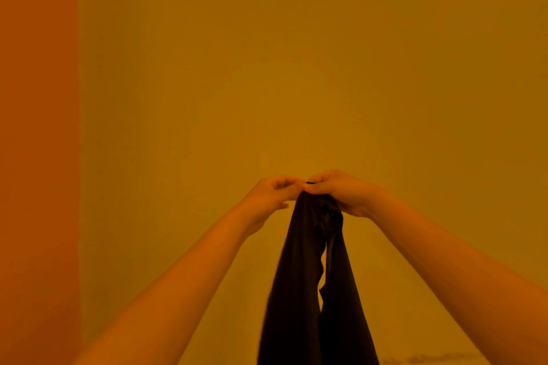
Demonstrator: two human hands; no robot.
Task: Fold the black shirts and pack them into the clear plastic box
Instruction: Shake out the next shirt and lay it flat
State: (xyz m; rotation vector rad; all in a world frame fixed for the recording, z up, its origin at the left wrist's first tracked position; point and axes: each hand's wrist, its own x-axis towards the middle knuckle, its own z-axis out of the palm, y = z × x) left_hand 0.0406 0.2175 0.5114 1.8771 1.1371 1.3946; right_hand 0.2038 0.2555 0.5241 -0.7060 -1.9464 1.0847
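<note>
Background is a plain wall (296, 53) under heavy orange-yellow light, with a darker orange vertical band (38, 127) down the left edge. No table or floor surface visible.

Both arms are raised in front of the camera, hands meeting at mid-frame. A black, limp fabric shirt (311, 275) hangs straight down from them, bunched at the top, running out of the bottom of the frame. A slit of wall shows between two hanging panels.

Left hand (271, 195): fingers curled, tips pinching the top edge of the shirt. Right hand (341, 194): fingers curled round the gathered top, holding it. The hands touch at the fingertips.

Progress, my read: early. This shirt is held up, not folded, no crease lines visible. The clear plastic box isn't in view, so packed count is unknown. Left to do: lay out or fold this one, then pack it, plus any other shirts.
</note>
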